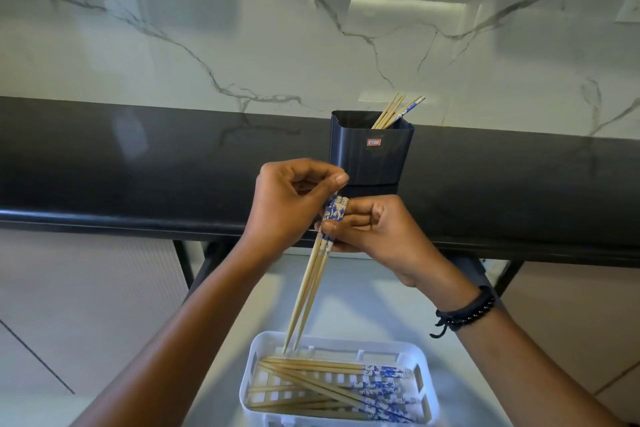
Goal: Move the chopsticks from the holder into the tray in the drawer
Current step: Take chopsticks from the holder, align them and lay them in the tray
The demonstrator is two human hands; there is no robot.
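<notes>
Both hands meet just near of the black worktop (138, 163), grasping the same pair of held chopsticks (311, 291). The left hand (294, 204) has its fingers curled round the blue-patterned top ends, and the right hand (377, 232), with a dark beaded bracelet (464, 312) at its wrist, pinches the pair just below between thumb and fingers. The pair slants down and to the left, its tips at the far left corner of the white slatted tray (256, 345), which sits in the pale drawer (363, 298). In the tray lie more chopsticks (322, 383), most with patterned ends to the right. On the worktop, just beyond the hands, stands the dark holder (370, 156), with a few remaining chopsticks (394, 113) leaning to its right, before a veined marble wall (207, 28)
</notes>
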